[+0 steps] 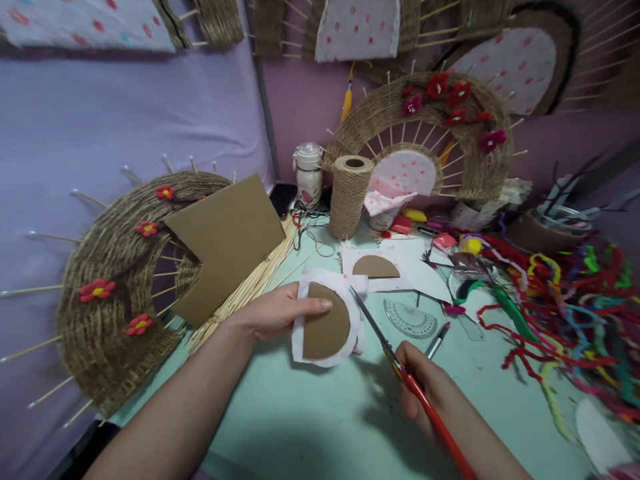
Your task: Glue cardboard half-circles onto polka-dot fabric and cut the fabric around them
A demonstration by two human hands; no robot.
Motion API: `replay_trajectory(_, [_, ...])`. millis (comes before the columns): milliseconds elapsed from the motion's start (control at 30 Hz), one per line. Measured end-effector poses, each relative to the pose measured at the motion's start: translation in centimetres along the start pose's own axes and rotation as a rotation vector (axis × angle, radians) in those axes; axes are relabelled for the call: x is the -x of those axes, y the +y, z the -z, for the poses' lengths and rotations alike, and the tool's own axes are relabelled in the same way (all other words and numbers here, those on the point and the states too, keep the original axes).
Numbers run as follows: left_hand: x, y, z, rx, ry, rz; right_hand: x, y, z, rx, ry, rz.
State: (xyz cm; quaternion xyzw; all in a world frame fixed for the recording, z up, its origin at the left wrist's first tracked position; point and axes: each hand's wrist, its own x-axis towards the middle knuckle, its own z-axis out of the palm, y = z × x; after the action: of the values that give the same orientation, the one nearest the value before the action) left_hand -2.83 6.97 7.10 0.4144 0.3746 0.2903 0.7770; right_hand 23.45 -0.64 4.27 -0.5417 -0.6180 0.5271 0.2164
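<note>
My left hand point(280, 311) pinches a cardboard half-circle point(327, 330) together with the white cloth point(311, 277) beneath it, thumb on top of the cardboard. The cloth sticks out around the curved edge, with strips of it hanging at the right side. In my right hand point(420, 377) are red-handled scissors point(427, 403), their blades pointing up and left. The blade tip lies at the cloth's right edge, close to the cardboard's curve; whether it touches the cloth I cannot tell.
Behind lies another cardboard half-circle point(376, 267) on cloth. A protractor point(410, 319) and a pen point(438, 340) are right of the scissors. Coloured pipe cleaners point(565, 320) crowd the right. A twine spool point(350, 200) stands at the back; a twine-woven arch point(115, 280) and bent cardboard point(235, 243) are left.
</note>
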Motion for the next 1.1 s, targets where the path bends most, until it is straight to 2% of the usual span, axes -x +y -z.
replay_trajectory(433, [0.4,-0.4,0.6,-0.023,-0.174,-0.008,0.0,0.1,-0.3,-0.036,-0.029,-0.055])
replay_trajectory(767, [0.4,-0.3,0.1,-0.047,-0.154,0.039,0.2,-0.7,-0.2,-0.039,-0.056,-0.078])
replay_trajectory(967, [0.4,-0.1,0.0,-0.053,-0.152,0.042,0.1,-0.5,0.1,-0.008,-0.065,-0.002])
replay_trajectory(1100, [0.4,-0.2,0.1,-0.046,-0.157,0.03,0.0,-0.6,0.2,-0.012,-0.052,-0.035])
